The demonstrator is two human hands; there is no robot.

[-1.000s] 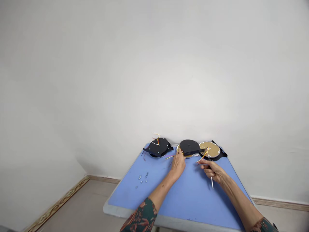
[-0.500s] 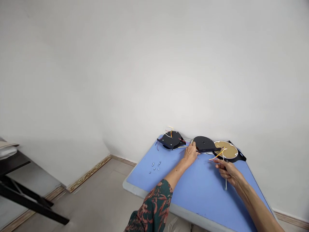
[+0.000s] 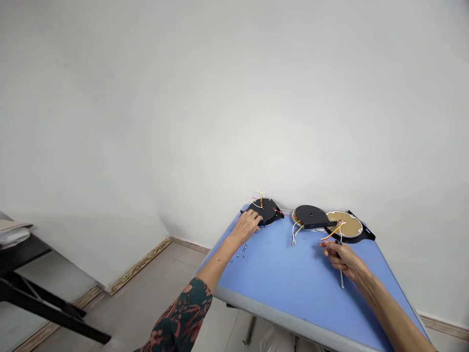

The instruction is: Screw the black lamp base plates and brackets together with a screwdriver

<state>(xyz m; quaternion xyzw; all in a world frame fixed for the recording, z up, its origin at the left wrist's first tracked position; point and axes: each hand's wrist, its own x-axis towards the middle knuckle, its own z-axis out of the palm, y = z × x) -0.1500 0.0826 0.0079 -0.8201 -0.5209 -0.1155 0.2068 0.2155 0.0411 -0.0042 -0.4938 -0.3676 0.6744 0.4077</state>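
My left hand (image 3: 247,223) lies at the near side of the left black disc assembly (image 3: 266,210), fingers spread over its edge and hiding part of its bracket. Coloured wires rise from that disc's top. In my right hand (image 3: 342,260) is a driver (image 3: 342,279) with a dark handle and a thin metal shaft pointing down towards me. Just beyond this hand lies a tan disc (image 3: 350,225) on a black bracket, with yellow, orange and white wires at its middle. Between the hands rests another black-topped disc (image 3: 311,214), untouched, wires hanging over its near side.
Several small metal fasteners (image 3: 244,255) lie on the blue tabletop (image 3: 286,278) near my left forearm. A white wall (image 3: 311,122) stands behind the table. At far left is a black stand (image 3: 25,249) with pale items on it.
My left hand has let go of the middle disc and moved left to the left disc. Wires now hang at the middle disc's near side. My right hand keeps the driver almost in place.
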